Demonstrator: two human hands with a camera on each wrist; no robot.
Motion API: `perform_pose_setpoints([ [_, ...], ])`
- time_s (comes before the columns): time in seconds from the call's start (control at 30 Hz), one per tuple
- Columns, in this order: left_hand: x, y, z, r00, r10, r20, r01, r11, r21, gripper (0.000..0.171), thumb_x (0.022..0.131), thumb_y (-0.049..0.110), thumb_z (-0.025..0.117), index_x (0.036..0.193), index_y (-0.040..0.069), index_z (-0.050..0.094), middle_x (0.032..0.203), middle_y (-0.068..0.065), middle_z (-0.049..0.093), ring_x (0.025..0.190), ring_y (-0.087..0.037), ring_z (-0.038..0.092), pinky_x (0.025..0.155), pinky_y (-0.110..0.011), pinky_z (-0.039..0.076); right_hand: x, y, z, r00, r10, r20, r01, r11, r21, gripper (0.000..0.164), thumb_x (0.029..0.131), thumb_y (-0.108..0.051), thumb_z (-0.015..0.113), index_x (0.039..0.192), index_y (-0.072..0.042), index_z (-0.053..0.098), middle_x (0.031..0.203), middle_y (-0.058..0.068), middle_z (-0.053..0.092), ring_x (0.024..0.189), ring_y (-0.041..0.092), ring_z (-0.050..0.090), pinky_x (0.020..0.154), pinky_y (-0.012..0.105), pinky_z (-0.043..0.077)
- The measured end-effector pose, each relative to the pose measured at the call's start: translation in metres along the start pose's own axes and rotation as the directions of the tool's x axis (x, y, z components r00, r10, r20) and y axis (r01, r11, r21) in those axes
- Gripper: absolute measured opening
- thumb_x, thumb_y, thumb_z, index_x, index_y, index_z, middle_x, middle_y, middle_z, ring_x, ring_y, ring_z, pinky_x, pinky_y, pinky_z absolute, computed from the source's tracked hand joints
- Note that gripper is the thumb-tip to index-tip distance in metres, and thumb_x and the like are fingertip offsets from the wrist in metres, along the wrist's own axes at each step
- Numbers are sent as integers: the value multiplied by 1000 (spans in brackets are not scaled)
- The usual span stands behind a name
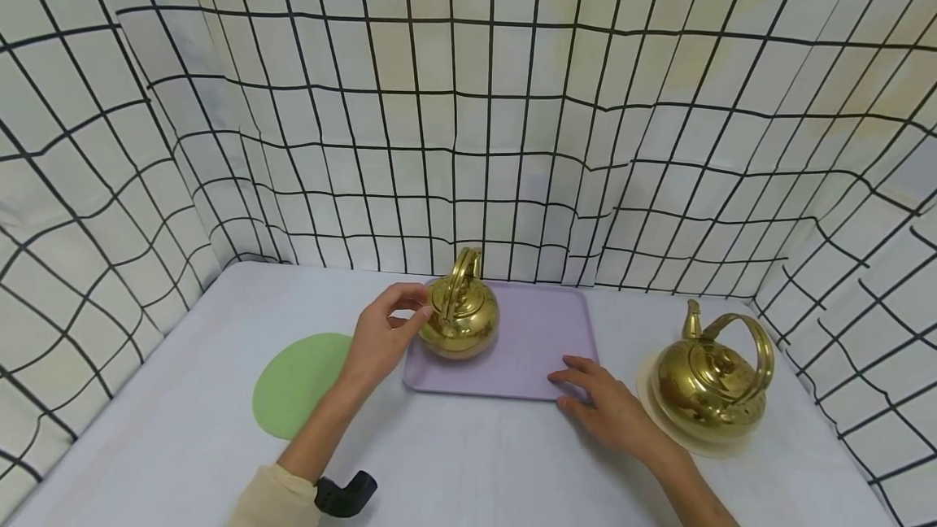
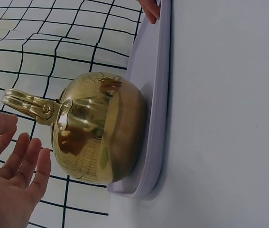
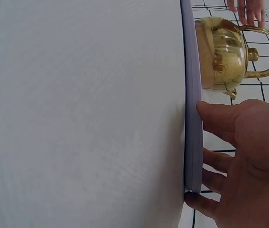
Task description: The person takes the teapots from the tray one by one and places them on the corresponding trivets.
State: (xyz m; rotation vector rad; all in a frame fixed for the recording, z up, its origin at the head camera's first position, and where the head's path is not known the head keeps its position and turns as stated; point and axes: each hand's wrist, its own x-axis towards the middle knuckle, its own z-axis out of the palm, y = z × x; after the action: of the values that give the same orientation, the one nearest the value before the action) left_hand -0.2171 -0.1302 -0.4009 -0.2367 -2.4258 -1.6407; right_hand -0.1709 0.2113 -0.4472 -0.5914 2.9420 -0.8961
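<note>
A brass kettle [image 1: 463,330] with an arched handle stands upright on the left part of a lilac tray [image 1: 545,332]. Beside its left side is my left hand [image 1: 384,336], fingers loosely bent. In the left wrist view a gap shows between those fingers [image 2: 39,173] and the kettle's body [image 2: 98,128], and nothing is held. My right hand [image 1: 618,417] rests at the tray's front right corner. The right wrist view has its thumb [image 3: 215,114] on the tray's rim [image 3: 193,142], the other fingers spread along that edge.
A second brass kettle [image 1: 710,385] stands on a cream round mat [image 1: 699,447] to the right. On the left a green round mat [image 1: 296,381] lies partly under my forearm. A black device [image 1: 346,494] sits at my left wrist. Black wire grid [image 1: 454,120] walls enclose the white table [image 1: 468,462].
</note>
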Motion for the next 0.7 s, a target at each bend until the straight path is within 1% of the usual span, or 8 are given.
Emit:
perform_pose_setpoints([
  [0.13, 0, 4, 3, 1000, 10, 4, -10, 1000, -24, 29, 100, 14, 69, 129, 10, 67, 128, -8, 71, 117, -23, 66, 95, -31, 57, 0, 1, 0, 1000, -6, -2, 6, 1000, 2, 30, 100, -21, 70, 129, -18, 71, 152, 20, 56, 139, 49, 53, 109, 69, 46],
  [0.23, 0, 7, 4, 1000, 20, 7, -19, 999, -49, 30, 100, 15, 70, 130, 11, 67, 128, -8, 71, 117, -21, 66, 96, -29, 57, 0, 1, 1, 1000, -7, -2, 7, 1000, 2, 29, 99, -21, 70, 129, -18, 71, 152, 19, 56, 139, 49, 53, 109, 68, 47],
  [0.33, 0, 8, 6, 999, 43, 8, -42, 995, -88, 32, 99, 14, 71, 131, 10, 67, 129, -9, 70, 117, -23, 66, 97, -27, 57, 0, 1, 1, 1000, -6, -1, 6, 1000, 5, 29, 99, -21, 70, 129, -18, 71, 152, 19, 56, 139, 49, 53, 109, 68, 47],
  [0.47, 0, 10, 8, 997, 78, 7, -76, 987, -144, 35, 98, 13, 72, 132, 9, 66, 131, -11, 69, 118, -24, 65, 97, -24, 57, 0, 1, 1, 1000, -7, -2, 7, 1000, 4, 29, 100, -21, 70, 129, -18, 71, 152, 19, 56, 139, 49, 53, 108, 68, 47],
  [0.63, 0, 13, 11, 994, 103, 21, -97, 974, -204, 37, 97, 11, 73, 133, 10, 66, 130, -10, 69, 115, -20, 65, 98, -23, 57, 0, 0, 1, 1000, -3, -4, 3, 1000, -5, 30, 99, -21, 70, 129, -18, 71, 152, 19, 55, 139, 48, 53, 109, 69, 47],
  [0.7, 0, 14, 12, 994, 107, 25, -99, 972, -213, 38, 96, 9, 73, 133, 9, 66, 130, -10, 69, 115, -20, 65, 99, -23, 57, -1, 0, 1, 1000, -3, -6, 3, 1000, -6, 30, 99, -21, 70, 129, -19, 71, 152, 19, 55, 140, 48, 53, 109, 68, 47],
])
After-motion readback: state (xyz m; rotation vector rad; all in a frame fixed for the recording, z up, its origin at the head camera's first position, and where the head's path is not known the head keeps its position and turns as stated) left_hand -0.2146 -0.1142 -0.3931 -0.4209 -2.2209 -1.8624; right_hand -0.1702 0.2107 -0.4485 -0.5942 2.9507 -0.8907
